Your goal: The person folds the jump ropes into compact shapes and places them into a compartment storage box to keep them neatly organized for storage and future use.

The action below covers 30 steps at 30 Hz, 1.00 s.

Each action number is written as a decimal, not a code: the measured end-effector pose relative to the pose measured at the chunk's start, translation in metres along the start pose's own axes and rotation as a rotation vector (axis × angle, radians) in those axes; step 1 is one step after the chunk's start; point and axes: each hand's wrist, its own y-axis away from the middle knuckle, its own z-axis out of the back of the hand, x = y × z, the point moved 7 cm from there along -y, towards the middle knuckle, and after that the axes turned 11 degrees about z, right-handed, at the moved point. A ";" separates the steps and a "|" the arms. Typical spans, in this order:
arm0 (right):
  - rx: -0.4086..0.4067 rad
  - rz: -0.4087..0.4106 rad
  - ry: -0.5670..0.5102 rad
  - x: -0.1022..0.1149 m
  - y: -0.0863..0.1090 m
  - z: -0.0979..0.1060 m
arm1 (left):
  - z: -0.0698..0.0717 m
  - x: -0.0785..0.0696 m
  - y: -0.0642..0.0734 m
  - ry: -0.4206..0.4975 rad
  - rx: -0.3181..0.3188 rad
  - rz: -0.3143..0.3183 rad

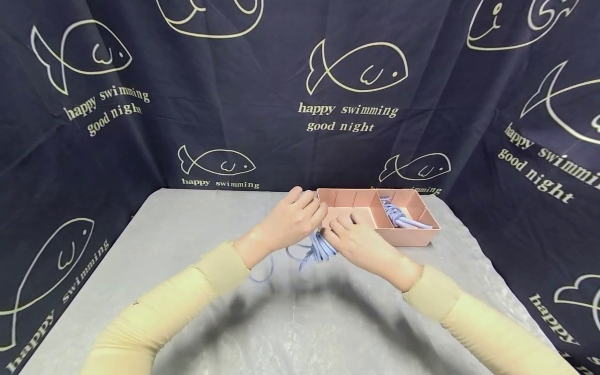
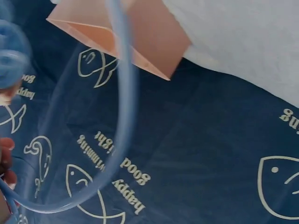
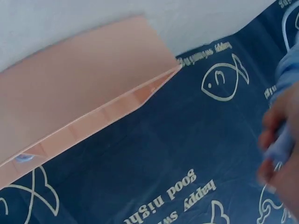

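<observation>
A light blue cord [image 1: 322, 247], gathered into a looped bundle, hangs below my right hand [image 1: 363, 244], whose fingers grip it. In the right wrist view the fingers [image 3: 268, 140] curl round part of the bundle, slightly blurred. My left hand [image 1: 294, 217] is raised just left of the bundle with curled fingers. At the left edge of the left wrist view, the cord's free length [image 2: 124, 93] runs in a wide curve to those fingers [image 2: 7, 161], which pinch it. A loose loop of cord [image 1: 267, 277] hangs below the left forearm.
A pink divided box [image 1: 410, 238] stands behind and to the right of the hands. Its right compartment holds another bundled blue cord [image 1: 398, 217]. The grey-white tabletop [image 1: 290, 328] is bounded by dark fish-print cloth [image 1: 276, 94] at the back and sides.
</observation>
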 end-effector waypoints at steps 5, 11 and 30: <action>-0.032 0.162 -0.096 0.009 0.002 0.008 | -0.002 -0.002 0.012 0.081 -0.060 -0.071; -0.155 0.180 -0.297 0.011 0.002 0.021 | -0.016 0.006 0.030 0.133 -0.041 -0.047; -0.443 -0.357 -0.631 -0.035 0.002 0.028 | -0.047 -0.007 0.054 0.186 0.275 0.160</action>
